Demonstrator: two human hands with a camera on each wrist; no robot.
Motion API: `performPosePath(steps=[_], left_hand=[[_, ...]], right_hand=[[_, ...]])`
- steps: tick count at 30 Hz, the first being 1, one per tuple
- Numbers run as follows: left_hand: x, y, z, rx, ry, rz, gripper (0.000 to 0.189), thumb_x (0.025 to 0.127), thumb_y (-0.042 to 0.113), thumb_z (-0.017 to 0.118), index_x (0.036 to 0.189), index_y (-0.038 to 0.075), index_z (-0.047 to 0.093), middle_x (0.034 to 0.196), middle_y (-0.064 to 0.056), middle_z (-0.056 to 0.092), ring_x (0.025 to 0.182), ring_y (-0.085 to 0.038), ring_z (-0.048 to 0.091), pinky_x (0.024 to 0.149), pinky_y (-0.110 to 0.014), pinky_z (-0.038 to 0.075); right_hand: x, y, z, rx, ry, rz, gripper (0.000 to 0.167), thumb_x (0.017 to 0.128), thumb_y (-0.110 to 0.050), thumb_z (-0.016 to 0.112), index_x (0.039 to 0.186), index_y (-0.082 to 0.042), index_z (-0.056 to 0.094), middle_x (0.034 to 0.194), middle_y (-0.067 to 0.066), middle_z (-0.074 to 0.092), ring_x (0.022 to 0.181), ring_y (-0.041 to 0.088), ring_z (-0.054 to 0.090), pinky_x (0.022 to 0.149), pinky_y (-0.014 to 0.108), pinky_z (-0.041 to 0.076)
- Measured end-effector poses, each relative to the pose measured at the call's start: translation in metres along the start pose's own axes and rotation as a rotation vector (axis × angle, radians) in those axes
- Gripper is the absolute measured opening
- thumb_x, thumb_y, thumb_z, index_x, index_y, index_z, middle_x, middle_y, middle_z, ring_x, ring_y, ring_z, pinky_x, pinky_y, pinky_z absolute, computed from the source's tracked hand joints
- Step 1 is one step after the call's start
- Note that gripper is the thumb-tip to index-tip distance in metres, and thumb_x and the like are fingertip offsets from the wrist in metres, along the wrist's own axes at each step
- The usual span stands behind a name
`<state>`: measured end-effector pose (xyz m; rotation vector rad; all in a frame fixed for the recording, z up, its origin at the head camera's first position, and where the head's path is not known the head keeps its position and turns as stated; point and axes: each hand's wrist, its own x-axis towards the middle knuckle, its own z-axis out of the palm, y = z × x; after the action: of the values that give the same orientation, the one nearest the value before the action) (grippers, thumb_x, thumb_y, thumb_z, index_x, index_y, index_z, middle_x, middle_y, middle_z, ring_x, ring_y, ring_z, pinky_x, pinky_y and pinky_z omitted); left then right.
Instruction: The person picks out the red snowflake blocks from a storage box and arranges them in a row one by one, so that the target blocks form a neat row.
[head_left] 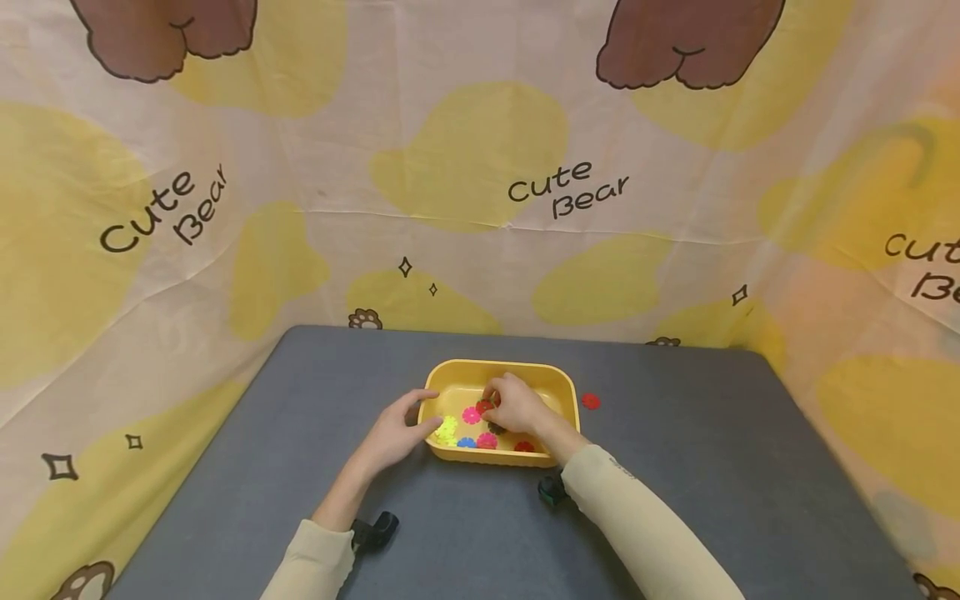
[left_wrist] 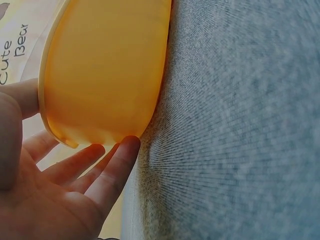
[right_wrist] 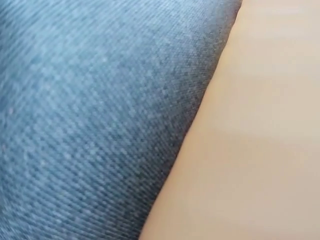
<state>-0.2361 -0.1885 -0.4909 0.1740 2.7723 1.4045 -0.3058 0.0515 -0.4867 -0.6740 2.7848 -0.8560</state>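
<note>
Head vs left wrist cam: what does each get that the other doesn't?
Head only: the right hand reaching into the tub, the scalloped discs inside, such as the yellow ones, a loose red disc on the table, and the beige sleeves.

Left wrist only: the palm side of the left hand, plus a close, broad look at the tub's outer wall.

Both: left hand, yellow tub, blue-gray tabletop, "Cute Bear" lettering on the backdrop.
</note>
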Motion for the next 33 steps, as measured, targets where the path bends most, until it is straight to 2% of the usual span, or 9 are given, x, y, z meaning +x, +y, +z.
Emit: performPosePath(steps=[7,19,26,33], left_hand=[[0.0,0.0025,-0.0003,-0.009,0.0,0.006,0.049,0.094,0.033,0.074,0.139,0.017,0.06,0.147,-0.013,0.054,0.131,-0.041,0.053,0.104,-0.06,0.044],[0.0015,-0.0004,-0.0007,-0.02,-0.002,0.012,0.049,0.095,0.034,0.073,0.139,0.017,0.06,0.148,-0.014,0.053,0.131,-0.042,0.053,0.104,-0.06,0.044],[0.0015,-0.0003,-0.0004,-0.016,-0.004,0.011,0.049,0.095,0.034,0.072,0.139,0.017,0.06,0.147,-0.013,0.054,0.131,-0.041,0.053,0.103,-0.06,0.044],[0.0014,0.0005,-0.0006,-0.011,-0.007,0.003,0.049,0.095,0.034,0.072,0.139,0.017,0.06,0.148,-0.015,0.053,0.13,-0.042,0.053,0.102,-0.06,0.046]], right_hand=[[0.0001,0.0001,0.0003,-0.002,0.007,-0.014,0.024,0.084,-0.018,0.083,0.099,-0.008,0.067,0.088,0.006,0.054,0.078,0.018,0.05,0.071,0.032,0.045],[-0.0005,-0.0016,-0.0001,0.055,-0.019,-0.006,0.025,0.086,-0.013,0.081,0.103,-0.01,0.063,0.083,0.001,0.059,0.074,0.016,0.056,0.07,0.032,0.05],[-0.0023,0.0003,0.0009,0.068,-0.014,0.001,0.024,0.087,-0.015,0.081,0.102,-0.012,0.063,0.078,-0.001,0.061,0.067,0.014,0.058,0.065,0.029,0.049],[-0.004,0.0009,-0.0004,0.134,0.002,0.012,0.021,0.087,-0.015,0.081,0.101,-0.011,0.065,0.075,0.0,0.062,0.06,0.012,0.061,0.061,0.028,0.051]])
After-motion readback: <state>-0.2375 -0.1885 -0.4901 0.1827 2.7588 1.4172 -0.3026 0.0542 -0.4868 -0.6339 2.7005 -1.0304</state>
